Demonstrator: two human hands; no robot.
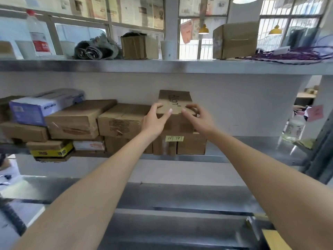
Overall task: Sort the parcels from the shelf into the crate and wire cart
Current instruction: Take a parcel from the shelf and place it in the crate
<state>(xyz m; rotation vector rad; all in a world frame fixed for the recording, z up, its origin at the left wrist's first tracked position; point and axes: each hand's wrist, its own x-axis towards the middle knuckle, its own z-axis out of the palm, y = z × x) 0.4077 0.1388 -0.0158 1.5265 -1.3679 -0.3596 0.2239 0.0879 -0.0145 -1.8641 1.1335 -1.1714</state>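
Observation:
A brown cardboard parcel (174, 101) with dark printed lettering sits on top of the stack in the middle shelf. My left hand (156, 120) grips its near left corner, thumb on top and fingers round the side. My right hand (195, 116) grips the near right corner the same way. Under it lies a cardboard box with a yellow handwritten note (174, 138). More parcels fill the shelf to the left: a brown box (122, 120), a flatter brown box (77, 120) and a blue-and-white carton (43, 107). No crate or wire cart is in view.
The metal shelf board (252, 147) runs right of the stack, with a plastic bottle (295, 127) at its far right. The top shelf (162, 66) carries two cardboard boxes (236, 39), a white cup, a clear bottle (38, 35) and rolled cloth. A lower metal shelf lies below my arms.

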